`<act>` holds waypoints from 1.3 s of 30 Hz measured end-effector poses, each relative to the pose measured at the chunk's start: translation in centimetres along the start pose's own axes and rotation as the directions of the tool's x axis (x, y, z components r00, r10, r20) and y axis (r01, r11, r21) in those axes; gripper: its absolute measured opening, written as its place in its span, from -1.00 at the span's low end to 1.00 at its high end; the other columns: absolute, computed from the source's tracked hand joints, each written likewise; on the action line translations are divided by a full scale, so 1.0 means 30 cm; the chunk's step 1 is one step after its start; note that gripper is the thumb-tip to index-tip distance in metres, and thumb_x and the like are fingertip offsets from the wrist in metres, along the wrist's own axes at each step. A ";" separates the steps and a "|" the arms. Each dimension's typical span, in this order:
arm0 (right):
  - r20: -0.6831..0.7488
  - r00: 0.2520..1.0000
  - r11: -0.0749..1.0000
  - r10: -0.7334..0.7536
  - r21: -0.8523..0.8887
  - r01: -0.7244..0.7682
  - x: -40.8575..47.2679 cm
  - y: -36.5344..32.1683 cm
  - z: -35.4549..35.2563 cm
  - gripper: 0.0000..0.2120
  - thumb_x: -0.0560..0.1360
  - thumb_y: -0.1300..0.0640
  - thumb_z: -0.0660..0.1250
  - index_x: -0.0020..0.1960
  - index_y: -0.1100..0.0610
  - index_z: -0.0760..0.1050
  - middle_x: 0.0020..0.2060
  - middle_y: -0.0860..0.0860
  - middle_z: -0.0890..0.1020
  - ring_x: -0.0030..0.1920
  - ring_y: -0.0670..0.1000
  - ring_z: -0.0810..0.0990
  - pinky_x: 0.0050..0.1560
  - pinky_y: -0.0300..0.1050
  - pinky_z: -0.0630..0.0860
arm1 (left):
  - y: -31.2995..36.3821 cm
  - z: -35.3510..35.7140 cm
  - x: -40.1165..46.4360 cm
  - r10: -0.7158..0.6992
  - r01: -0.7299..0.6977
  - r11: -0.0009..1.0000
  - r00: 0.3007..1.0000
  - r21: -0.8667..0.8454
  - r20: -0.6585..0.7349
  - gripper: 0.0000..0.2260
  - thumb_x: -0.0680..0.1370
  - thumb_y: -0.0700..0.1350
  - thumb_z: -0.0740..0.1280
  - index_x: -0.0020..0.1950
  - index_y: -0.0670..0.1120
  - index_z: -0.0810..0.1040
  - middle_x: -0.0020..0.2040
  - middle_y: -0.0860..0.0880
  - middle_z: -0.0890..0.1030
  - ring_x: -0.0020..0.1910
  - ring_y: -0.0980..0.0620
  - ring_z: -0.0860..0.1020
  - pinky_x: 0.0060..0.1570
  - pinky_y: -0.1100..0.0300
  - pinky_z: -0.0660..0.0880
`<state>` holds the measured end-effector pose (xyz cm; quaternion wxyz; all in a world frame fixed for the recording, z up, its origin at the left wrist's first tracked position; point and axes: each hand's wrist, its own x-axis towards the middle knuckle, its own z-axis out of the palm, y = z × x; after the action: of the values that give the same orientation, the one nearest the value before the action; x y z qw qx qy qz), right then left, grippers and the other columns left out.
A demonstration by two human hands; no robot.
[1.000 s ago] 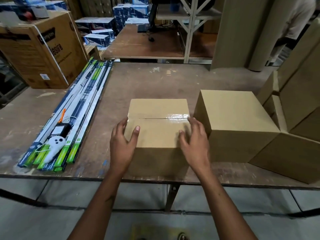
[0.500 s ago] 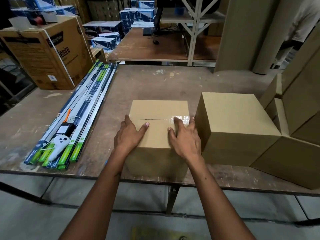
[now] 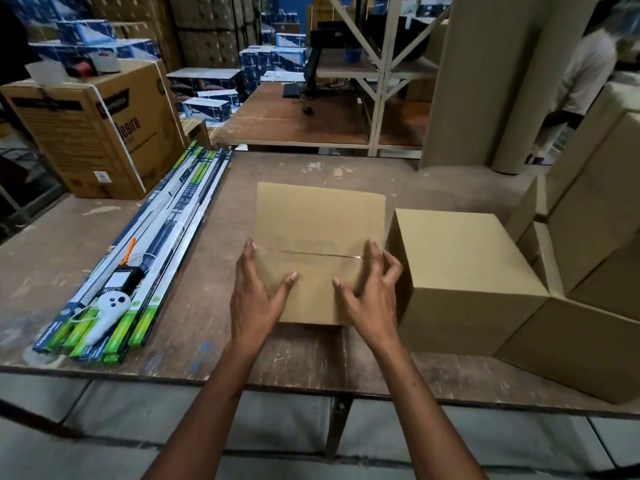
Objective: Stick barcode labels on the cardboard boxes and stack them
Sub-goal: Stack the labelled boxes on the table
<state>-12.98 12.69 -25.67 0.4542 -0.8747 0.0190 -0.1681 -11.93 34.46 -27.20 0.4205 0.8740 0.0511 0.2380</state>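
I have both hands on the taped cardboard box point(image 3: 318, 251) at the centre of the worktable point(image 3: 346, 171), its near edge lifted so the top tilts toward me. My left hand point(image 3: 254, 299) grips the box's nine o'clock side, fingers along the edge, thumb spread across the top. My right hand point(image 3: 369, 296) holds the three o'clock side with thumb on the top panel and fingers curled loosely at the edge, only partly in contact as far as I can tell. A second box point(image 3: 464, 271) sits just beside it at three o'clock, with more stacked boxes point(image 3: 595, 237) further round at two to four o'clock. I see no barcode label on the box or in my hands.

The risk, I judge, is that my loose right grip slips as the box tips, dropping it against the second box or off the near table edge. Crowded fingers could also get pinched between the two boxes.
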 end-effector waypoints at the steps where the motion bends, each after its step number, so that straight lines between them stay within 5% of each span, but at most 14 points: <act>1: 0.011 0.999 0.999 0.042 0.030 -0.042 -0.007 0.020 0.003 0.10 0.48 -0.16 0.61 0.72 -0.28 -0.10 0.57 -0.03 0.04 0.42 0.14 0.48 0.47 0.18 0.50 | -0.023 0.012 -0.014 0.008 -0.009 0.997 1.000 -0.075 -0.006 -0.02 0.50 0.24 0.56 0.72 0.00 0.06 0.66 -0.06 0.26 0.62 -0.09 0.32 0.51 -0.13 0.42; 7: 0.010 0.992 0.987 0.126 -0.104 -0.124 -0.055 0.119 0.073 0.56 0.21 0.01 0.80 0.67 -0.34 -0.40 0.44 -0.01 0.11 0.31 0.22 0.55 0.40 0.22 0.52 | -0.173 0.052 -0.094 -0.068 0.088 0.947 0.995 -0.308 0.075 -0.03 0.38 -0.02 0.72 0.58 0.06 0.14 0.57 -0.05 0.30 0.53 0.00 0.43 0.48 -0.11 0.51; 11: 0.009 0.991 0.980 0.132 -0.152 -0.129 -0.114 0.181 0.131 0.54 0.29 0.15 0.76 0.61 -0.40 -0.47 0.45 0.04 0.13 0.33 0.26 0.56 0.33 0.22 0.56 | -0.250 0.092 -0.149 -0.126 0.144 0.977 0.985 -0.155 0.119 0.14 0.32 0.05 0.74 0.67 -0.06 0.06 0.53 -0.06 0.21 0.46 -0.03 0.38 0.45 -0.05 0.43; 15: -0.053 0.987 0.980 0.151 -0.123 -0.156 -0.180 0.247 0.178 0.40 0.33 0.21 0.74 0.67 -0.24 -0.30 0.39 -0.03 0.12 0.29 0.31 0.59 0.28 0.22 0.60 | -0.243 0.122 -0.201 -0.201 0.228 0.965 0.962 -0.133 0.185 0.14 0.38 0.10 0.68 0.70 -0.14 0.00 0.52 -0.11 0.16 0.39 0.01 0.33 0.44 0.04 0.37; 21: -0.023 0.982 0.975 0.189 -0.116 -0.190 -0.207 0.269 0.180 0.14 0.38 -0.15 0.68 0.60 -0.17 -0.11 0.49 0.08 0.19 0.31 0.32 0.57 0.26 0.26 0.63 | -0.243 0.110 -0.230 -0.238 0.306 0.921 0.932 -0.242 0.274 0.04 0.45 0.19 0.59 0.68 -0.02 -0.04 0.50 -0.01 0.32 0.45 -0.01 0.43 0.34 0.19 0.49; 25: -0.060 0.984 0.983 0.166 -0.067 -0.170 -0.196 0.227 0.145 0.16 0.36 -0.40 0.58 0.66 -0.08 -0.06 0.48 0.05 0.24 0.37 0.35 0.53 0.35 0.37 0.57 | -0.267 0.090 -0.211 -0.200 0.266 0.918 0.951 -0.293 0.237 -0.10 0.50 0.34 0.52 0.65 0.11 0.09 0.51 0.00 0.46 0.45 0.01 0.53 0.36 -0.01 0.60; 29: -0.217 0.969 0.966 -0.118 -0.251 0.061 -0.148 0.136 0.095 0.25 0.36 -0.40 0.57 0.72 0.05 -0.09 0.61 0.17 0.20 0.62 0.28 0.29 0.51 0.46 0.38 | -0.267 0.078 -0.199 -0.188 0.245 0.906 0.964 -0.346 0.189 -0.26 0.57 0.46 0.32 0.63 0.12 0.26 0.47 0.05 0.54 0.42 0.09 0.56 0.40 -0.14 0.56; 32: -0.059 0.956 0.856 -0.287 -0.465 0.228 -0.094 0.020 0.049 0.21 0.41 -0.51 0.44 0.76 -0.04 -0.15 0.72 0.14 0.08 0.74 0.23 0.00 0.60 0.53 0.13 | -0.249 0.076 -0.210 -0.199 0.244 0.895 0.967 -0.374 0.157 -0.29 0.60 0.50 0.17 0.61 0.10 0.33 0.43 0.07 0.56 0.39 0.16 0.56 0.41 -0.11 0.55; 35: 0.180 0.981 0.787 -0.073 -0.594 0.168 -0.050 -0.045 0.053 0.16 0.35 -0.67 0.25 0.72 -0.27 -0.22 0.74 0.05 -0.21 0.72 0.27 -0.25 0.50 0.68 -0.02 | -0.255 0.089 -0.221 -0.226 0.258 0.896 0.965 -0.362 0.131 -0.34 0.61 0.48 0.18 0.59 0.13 0.37 0.39 0.07 0.60 0.35 0.10 0.60 0.33 -0.15 0.60; 39: 0.210 0.972 0.824 0.100 -0.566 0.037 -0.029 -0.036 0.074 0.12 0.37 -0.65 0.28 0.73 -0.28 -0.14 0.74 0.04 -0.23 0.70 0.33 -0.27 0.51 0.59 0.26 | -0.219 0.094 -0.202 -0.285 0.291 0.870 0.956 -0.397 0.076 -0.36 0.64 0.44 0.21 0.61 0.11 0.44 0.46 0.05 0.60 0.43 0.06 0.57 0.43 -0.15 0.54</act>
<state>-13.24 15.24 -26.21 0.1763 -0.9829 0.0296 -0.0445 -15.24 34.93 -35.95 0.6229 0.7526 0.1273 0.1716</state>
